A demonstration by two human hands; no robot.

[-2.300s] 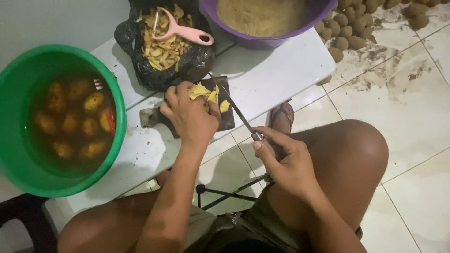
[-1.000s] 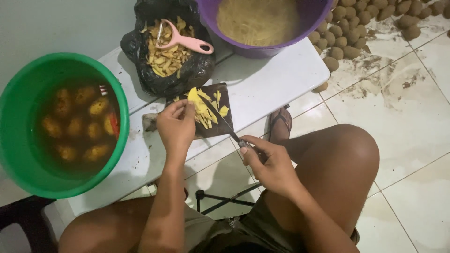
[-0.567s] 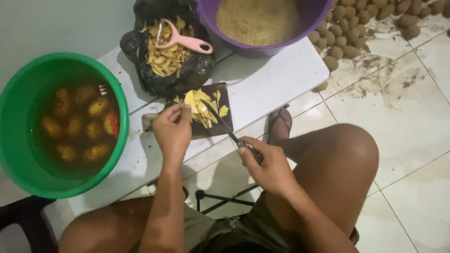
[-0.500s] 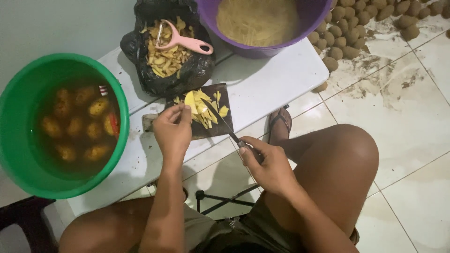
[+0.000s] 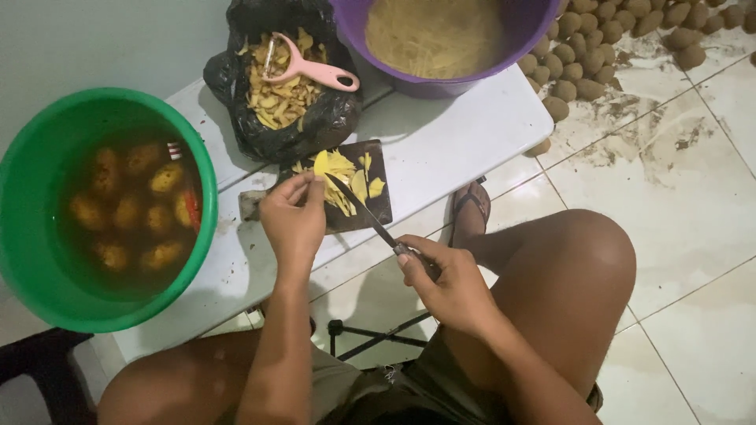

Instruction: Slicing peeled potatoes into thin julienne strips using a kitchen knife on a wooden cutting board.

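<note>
A small dark cutting board lies on the white low table, covered with yellow potato slices. My left hand rests at the board's left side, its fingertips pinching the slices. My right hand grips a knife by its handle, and the blade's tip reaches into the slices on the board.
A green basin of water with peeled potatoes sits at the left. Behind the board, a black bag holds peels and a pink peeler. A purple basin of yellow shreds stands at the back; unpeeled potatoes lie on the tiled floor.
My left hand moved off the top of the slices to the board's left side, uncovering them. The knife blade came in over the board and my right hand shifted slightly.
</note>
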